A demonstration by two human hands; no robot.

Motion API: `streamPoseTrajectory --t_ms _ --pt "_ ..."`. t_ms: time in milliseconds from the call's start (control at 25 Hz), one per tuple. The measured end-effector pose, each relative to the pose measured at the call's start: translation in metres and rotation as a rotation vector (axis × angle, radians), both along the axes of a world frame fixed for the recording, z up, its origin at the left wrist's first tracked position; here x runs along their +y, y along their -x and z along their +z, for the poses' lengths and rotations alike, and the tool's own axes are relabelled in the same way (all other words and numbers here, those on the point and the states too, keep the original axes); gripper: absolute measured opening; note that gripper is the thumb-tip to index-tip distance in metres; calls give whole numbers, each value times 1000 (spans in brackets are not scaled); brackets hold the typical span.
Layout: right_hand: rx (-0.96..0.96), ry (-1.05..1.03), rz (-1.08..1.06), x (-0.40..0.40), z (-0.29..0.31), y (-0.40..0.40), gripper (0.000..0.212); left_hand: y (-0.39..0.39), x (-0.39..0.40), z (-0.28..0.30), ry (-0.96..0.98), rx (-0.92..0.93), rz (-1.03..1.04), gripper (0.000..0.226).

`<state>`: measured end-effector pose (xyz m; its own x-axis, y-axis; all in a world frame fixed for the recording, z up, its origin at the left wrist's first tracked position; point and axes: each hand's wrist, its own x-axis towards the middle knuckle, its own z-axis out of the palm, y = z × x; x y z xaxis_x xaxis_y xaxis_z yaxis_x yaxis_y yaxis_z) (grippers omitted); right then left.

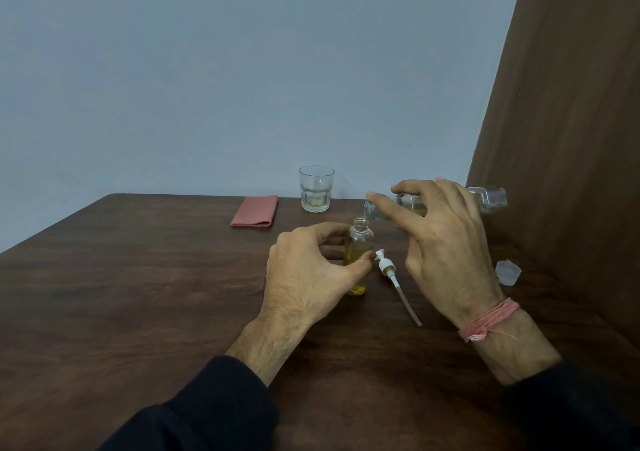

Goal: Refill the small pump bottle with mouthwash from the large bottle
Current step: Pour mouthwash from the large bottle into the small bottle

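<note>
Mouthwash, a yellow liquid, is passing from the large clear plastic bottle [485, 199] into the small clear pump bottle [359, 260], which stands upright on the dark wooden table [138, 294] in front of the clear drinking glass [316, 189]; the left hand [308, 277] curls thumb and fingers round the small bottle's body to steady it; the right hand [440, 242] grips the large bottle, tipped almost level, its mouth touching or just above the small bottle's narrow neck; which, I cannot tell. Spilling seems the chief risk; the neck is narrow, so a steeper tilt or a drifting mouth would likely send liquid down the outside onto the table. Overfilling seems the next; the small bottle looks over half full, and the pump stem will need room. Only a little yellow shows in the large bottle, so a sudden gulp of air could make the pour jerk. Beside the small bottle lies the white pump head with its tube [394, 279]; further right sits a translucent cap [507, 272]; the glass holds at most a pale trace at its bottom; left of the glass lies a folded pink cloth [255, 211].
</note>
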<state>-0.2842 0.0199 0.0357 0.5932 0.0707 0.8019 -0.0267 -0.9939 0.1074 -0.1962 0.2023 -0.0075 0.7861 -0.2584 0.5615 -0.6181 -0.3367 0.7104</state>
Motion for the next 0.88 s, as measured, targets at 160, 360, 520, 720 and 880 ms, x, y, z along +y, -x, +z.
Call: streamPoseTrajectory --t_ms 160,360,520,720,880 --pt "-2 3 1 0 0 -1 84 0 0 0 1 2 -5 50" --pt "-3 4 -1 0 0 -1 83 1 -1 0 3 3 -10 49" --pt "-4 5 -3 0 0 0 83 1 -1 -1 -2 0 1 49" --pt "-7 5 -5 -1 0 -1 85 0 0 -1 -6 -7 4 49" --pt "-13 4 3 -1 0 -1 83 0 0 -2 -10 -11 11 50"
